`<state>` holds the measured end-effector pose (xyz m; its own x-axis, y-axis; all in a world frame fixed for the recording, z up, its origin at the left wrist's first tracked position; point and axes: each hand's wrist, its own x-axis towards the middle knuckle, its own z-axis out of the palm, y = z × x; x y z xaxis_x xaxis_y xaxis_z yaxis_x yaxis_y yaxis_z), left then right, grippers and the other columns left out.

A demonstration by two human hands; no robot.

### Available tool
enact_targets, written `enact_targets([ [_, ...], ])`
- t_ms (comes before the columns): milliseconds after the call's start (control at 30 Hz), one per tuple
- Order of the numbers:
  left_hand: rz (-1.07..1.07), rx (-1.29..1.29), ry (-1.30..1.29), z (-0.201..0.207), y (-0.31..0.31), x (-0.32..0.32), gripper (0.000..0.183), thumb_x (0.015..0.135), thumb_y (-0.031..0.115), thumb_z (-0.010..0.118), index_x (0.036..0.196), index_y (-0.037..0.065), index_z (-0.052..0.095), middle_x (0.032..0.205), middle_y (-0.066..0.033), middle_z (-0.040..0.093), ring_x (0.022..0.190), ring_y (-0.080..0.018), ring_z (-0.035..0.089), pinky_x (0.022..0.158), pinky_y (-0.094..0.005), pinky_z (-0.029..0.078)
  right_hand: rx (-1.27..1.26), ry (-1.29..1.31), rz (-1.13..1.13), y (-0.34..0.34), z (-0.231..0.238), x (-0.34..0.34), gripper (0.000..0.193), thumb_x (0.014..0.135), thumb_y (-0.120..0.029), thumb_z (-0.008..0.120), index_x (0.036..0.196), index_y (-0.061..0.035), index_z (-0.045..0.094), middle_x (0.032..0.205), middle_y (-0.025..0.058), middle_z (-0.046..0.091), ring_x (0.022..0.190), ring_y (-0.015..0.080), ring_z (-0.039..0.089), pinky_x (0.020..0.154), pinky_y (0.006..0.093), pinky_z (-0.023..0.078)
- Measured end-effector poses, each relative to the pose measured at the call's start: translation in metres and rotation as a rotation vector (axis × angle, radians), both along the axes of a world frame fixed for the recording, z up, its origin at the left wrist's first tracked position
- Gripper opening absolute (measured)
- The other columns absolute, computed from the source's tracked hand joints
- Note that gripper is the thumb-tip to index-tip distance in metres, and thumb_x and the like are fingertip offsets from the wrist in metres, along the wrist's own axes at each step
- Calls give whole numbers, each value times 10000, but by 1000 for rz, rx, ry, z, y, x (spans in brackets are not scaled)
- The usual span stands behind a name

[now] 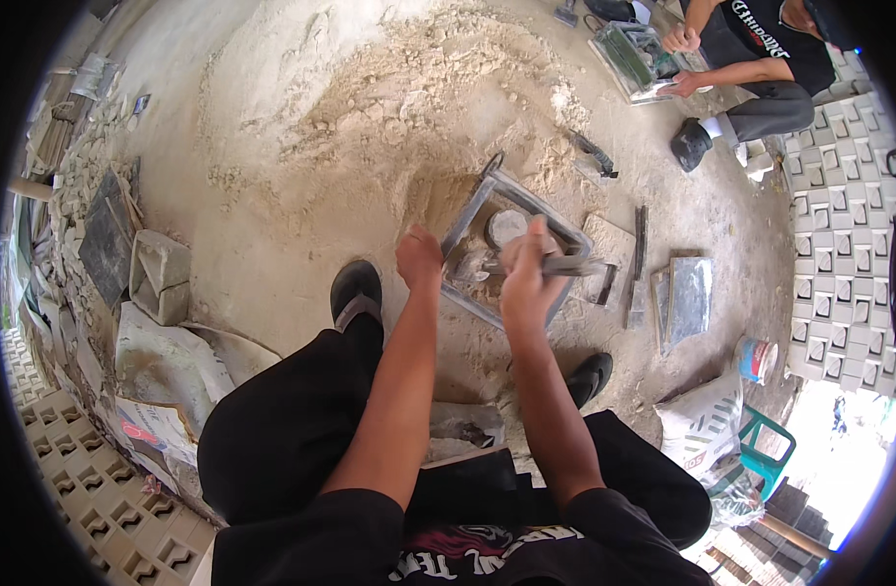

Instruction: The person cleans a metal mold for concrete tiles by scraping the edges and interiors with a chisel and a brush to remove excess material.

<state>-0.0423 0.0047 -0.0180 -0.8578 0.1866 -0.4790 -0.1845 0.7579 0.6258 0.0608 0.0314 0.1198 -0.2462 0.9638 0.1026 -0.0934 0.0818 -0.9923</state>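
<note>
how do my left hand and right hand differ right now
The left hand looks curled with nothing visible in it; the right hand grips a blurred tool. The left hand is beside the left side of the grey frame, while the right hand is above it. Both are bare.

A black short-sleeved T-shirt (306, 547) with a pink and white print (472, 540) spans the bottom of the frame, with black trousers (272, 420) beside it. The left dark shoe (357, 285) has a grey band; left hand (419, 258) and right hand (528, 283) are bare.
</note>
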Motion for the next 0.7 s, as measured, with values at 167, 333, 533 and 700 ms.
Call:
enact_targets([
  [167, -41, -9, 49, 9, 2, 2, 587, 954, 381, 284, 912, -51, 679, 948, -308, 639, 944, -460, 612, 882, -518, 449, -36, -71, 60, 29, -12, -10, 505, 1019, -264, 462, 548, -113, 357, 474, -34, 341, 427, 66, 300, 418, 260, 219],
  [333, -122, 0, 145, 0, -1, 1, 599, 970, 383, 269, 897, -51, 675, 943, -307, 639, 924, -469, 609, 856, -529, 456, -4, -17, -63, 36, 14, -18, 499, 1008, -265, 497, 553, -118, 352, 488, -46, 334, 443, 69, 307, 428, 265, 230],
  [533, -115, -4, 75, -1, -6, 1, 636, 964, 412, 262, 975, -88, 655, 994, -319, 632, 980, -485, 591, 887, -539, 444, 18, -167, 241, 64, 3, -30, 435, 985, -199, 535, 575, -89, 441, 524, -47, 424, 465, 51, 316, 441, 250, 239],
  [700, -86, -16, 102, -2, 4, 6, 627, 973, 406, 269, 915, -81, 660, 952, -302, 645, 922, -479, 608, 852, -542, 458, -119, -20, 443, 90, 0, -20, 413, 953, -97, 490, 544, -89, 433, 507, -18, 396, 434, 74, 304, 427, 257, 245],
])
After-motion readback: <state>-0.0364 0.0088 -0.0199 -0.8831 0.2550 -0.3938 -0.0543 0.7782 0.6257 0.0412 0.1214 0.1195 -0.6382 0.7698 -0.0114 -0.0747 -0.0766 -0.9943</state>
